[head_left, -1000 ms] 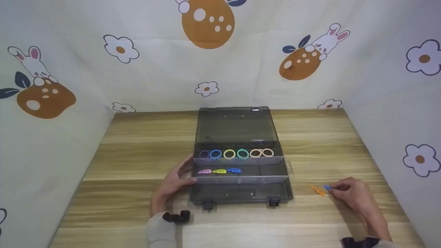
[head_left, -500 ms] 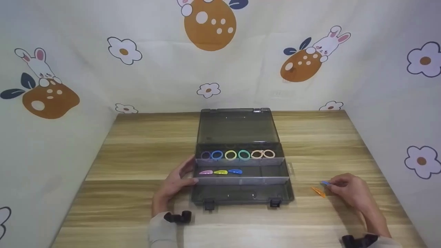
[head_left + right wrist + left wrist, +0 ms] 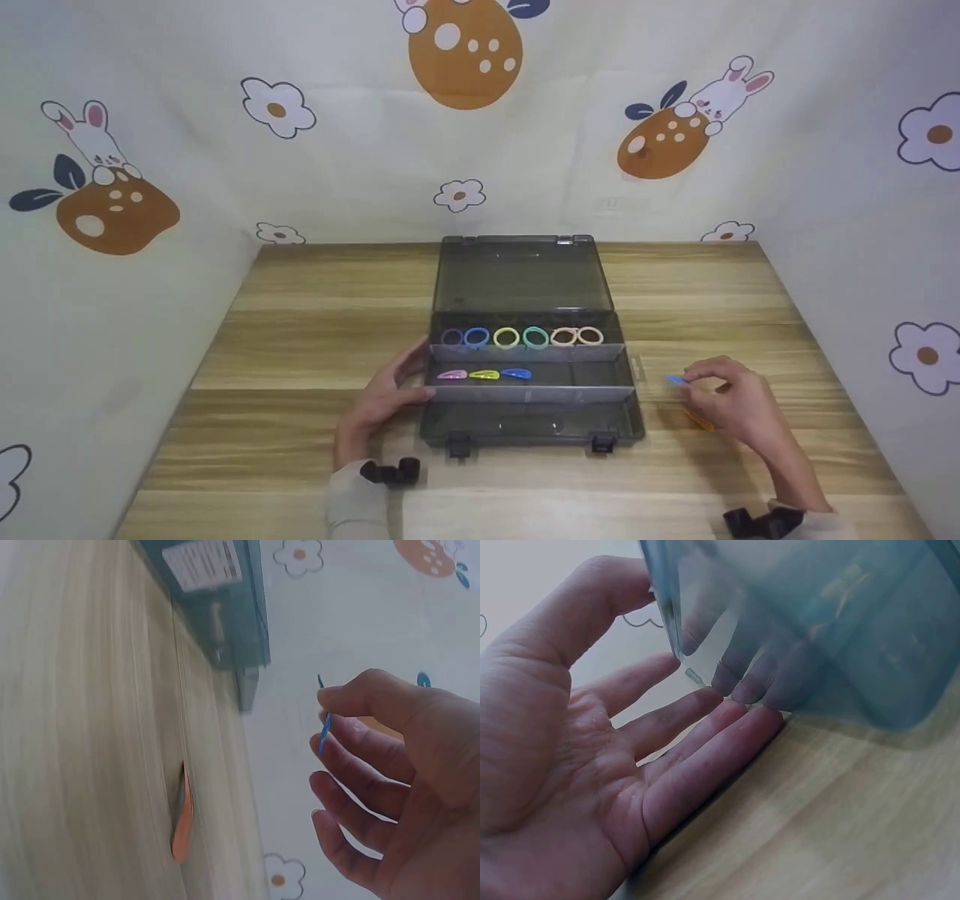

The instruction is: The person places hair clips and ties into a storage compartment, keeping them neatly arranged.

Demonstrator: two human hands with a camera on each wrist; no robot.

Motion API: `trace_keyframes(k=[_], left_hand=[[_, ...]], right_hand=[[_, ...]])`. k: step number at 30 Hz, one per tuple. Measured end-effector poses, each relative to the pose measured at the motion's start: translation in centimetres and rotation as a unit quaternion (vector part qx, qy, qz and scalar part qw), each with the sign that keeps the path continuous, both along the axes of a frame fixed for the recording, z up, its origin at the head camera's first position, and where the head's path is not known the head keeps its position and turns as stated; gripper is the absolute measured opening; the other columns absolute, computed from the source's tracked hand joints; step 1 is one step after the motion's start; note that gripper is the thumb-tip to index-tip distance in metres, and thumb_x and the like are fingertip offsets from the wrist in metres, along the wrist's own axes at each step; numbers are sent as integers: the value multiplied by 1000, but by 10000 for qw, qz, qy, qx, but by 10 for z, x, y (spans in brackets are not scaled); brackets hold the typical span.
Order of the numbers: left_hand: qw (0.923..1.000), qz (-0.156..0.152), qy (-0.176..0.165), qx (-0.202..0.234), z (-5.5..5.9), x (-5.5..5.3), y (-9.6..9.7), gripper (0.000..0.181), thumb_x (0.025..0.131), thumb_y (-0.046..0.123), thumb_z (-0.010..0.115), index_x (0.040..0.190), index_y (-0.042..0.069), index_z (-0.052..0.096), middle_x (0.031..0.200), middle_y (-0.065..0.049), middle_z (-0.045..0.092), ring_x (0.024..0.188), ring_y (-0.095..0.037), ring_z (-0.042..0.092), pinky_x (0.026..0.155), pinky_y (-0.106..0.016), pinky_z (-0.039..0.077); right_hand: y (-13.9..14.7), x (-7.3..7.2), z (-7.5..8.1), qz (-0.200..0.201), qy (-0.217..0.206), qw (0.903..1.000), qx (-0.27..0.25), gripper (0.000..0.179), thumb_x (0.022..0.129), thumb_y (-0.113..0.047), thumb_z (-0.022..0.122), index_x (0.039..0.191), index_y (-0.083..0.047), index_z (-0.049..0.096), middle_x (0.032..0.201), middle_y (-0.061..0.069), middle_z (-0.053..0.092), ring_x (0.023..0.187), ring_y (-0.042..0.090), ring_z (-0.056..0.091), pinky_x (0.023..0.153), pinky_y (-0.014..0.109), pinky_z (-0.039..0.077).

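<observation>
My right hand (image 3: pixel 731 397) pinches a blue snap hair clip (image 3: pixel 676 380) between thumb and fingertips, raised above the table right of the box. In the right wrist view the clip (image 3: pixel 325 731) appears nearly edge-on. An orange hair clip (image 3: pixel 699 420) lies on the table, partly hidden below that hand. With fairly straight fingers, my left hand (image 3: pixel 382 397) touches the left wall of a dark see-through plastic box (image 3: pixel 529 424); its thumb rests on the edge. Inside the middle compartment lie a pink clip (image 3: pixel 452 375), a yellow clip (image 3: pixel 484 375) and a blue clip (image 3: pixel 516 373).
Several coloured hair ties (image 3: pixel 535 337) stand in a row in the box's back compartment. The raised lid (image 3: pixel 525 277) leans back toward the patterned cloth wall (image 3: pixel 352 172). Two latches (image 3: pixel 603 444) jut from the front edge. Wooden tabletop (image 3: pixel 285 360) surrounds the box.
My right hand has lifted the blue hair clip off the table and carried it left and away from me, toward the box. The left hand stays at the box wall.
</observation>
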State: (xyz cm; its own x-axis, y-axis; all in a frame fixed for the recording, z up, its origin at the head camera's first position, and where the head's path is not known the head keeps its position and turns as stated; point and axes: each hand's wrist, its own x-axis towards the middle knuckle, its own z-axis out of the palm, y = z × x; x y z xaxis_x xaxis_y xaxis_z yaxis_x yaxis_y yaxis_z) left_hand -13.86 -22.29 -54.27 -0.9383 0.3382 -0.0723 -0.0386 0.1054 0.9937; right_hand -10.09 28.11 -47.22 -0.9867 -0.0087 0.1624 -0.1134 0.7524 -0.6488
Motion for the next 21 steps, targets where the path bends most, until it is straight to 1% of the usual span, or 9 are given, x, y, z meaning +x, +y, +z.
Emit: trace_keyframes(k=[2,7,10,12,16,19,21], left_hand=[[10000,11,11,-15,0,0,0,90,83,17,80,158,20,30,161,-8,39,149,-29,36,125,-49,24],[10000,26,-25,-41,0,1,0,91,83,18,80,158,20,30,161,-9,39,149,-29,36,125,-49,24],[10000,-5,-41,60,-1,-1,0,91,83,14,80,158,18,30,159,-12,41,148,-31,37,124,-50,26],[9999,-23,-19,110,-1,-3,0,90,83,13,79,158,18,30,158,-13,42,147,-32,38,124,-50,27],[9999,-5,-29,126,-2,-4,0,88,84,13,78,158,18,31,157,-13,43,146,-31,39,123,-49,30],[9999,-15,-29,110,-3,-2,-1,89,84,12,78,158,17,30,158,-13,42,146,-32,39,122,-49,31],[9999,-27,-44,121,-3,-2,-1,89,84,11,78,158,16,29,158,-14,42,146,-33,39,122,-49,31]], right_hand=[[-9,-1,0,90,212,9997,-33,10,81,-11,82,84,-20,78,102,3,74,90,-12,54,71,17,50],[-28,-6,2,259,634,9976,-100,15,78,-7,84,82,-20,77,96,0,74,90,-8,57,71,22,53],[-39,-9,5,302,813,9962,-57,17,75,-6,86,81,-20,78,93,-1,75,90,-4,59,70,25,54],[-46,-12,7,320,827,9961,4,17,75,-6,86,82,-19,78,93,-2,76,90,0,60,71,27,55],[-61,-15,10,456,734,9962,77,16,76,-3,84,83,-16,78,96,1,76,93,14,65,74,34,56],[-73,-17,9,675,748,9948,129,15,75,-1,83,83,-13,78,97,3,75,94,22,67,76,40,58],[-81,-19,7,850,854,9924,235,14,74,-2,84,83,-11,78,98,4,75,94,24,67,78,42,58]])
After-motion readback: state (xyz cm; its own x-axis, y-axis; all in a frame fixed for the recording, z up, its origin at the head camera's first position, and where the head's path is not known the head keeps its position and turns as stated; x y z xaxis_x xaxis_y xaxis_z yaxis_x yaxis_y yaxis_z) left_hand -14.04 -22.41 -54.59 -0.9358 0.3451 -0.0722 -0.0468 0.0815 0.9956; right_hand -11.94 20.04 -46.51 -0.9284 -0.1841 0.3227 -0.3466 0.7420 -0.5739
